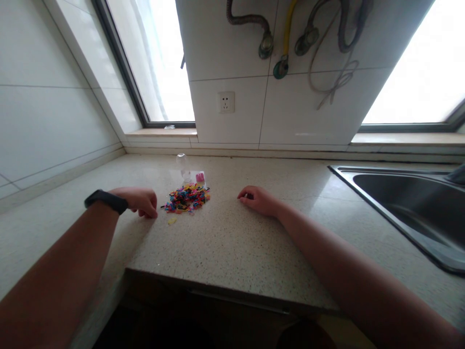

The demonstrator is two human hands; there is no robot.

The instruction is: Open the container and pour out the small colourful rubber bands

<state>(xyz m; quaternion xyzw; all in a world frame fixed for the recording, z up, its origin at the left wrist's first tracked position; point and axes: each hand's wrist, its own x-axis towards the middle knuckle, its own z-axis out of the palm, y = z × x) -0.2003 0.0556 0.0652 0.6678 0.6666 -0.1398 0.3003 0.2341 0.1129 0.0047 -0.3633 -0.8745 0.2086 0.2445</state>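
White-tiled kitchen corner, windows left and right, speckled beige stone table (225, 237) running along the wall. Heap of small multicoloured rubber-band-like bits (187, 198) lies on the table between both hands, closer to the left one. One stray yellow bit (172, 221) sits just in front of the heap. Small clear glass jar (183, 167) stands behind the heap, a small pink item (200, 177) just beside it; can't tell what that is.

Left hand (140, 201), black band on the wrist (106, 200), rests on the table just beside the heap, fingers curled under, nothing visibly held. Right hand (257, 199) rests on the table well right of the heap, fingers loosely curled, nothing visible in it.

Stainless steel sink (410, 213) is set into the table at far right. White wall socket (225, 102) and hoses (290, 34) on the tiles above.
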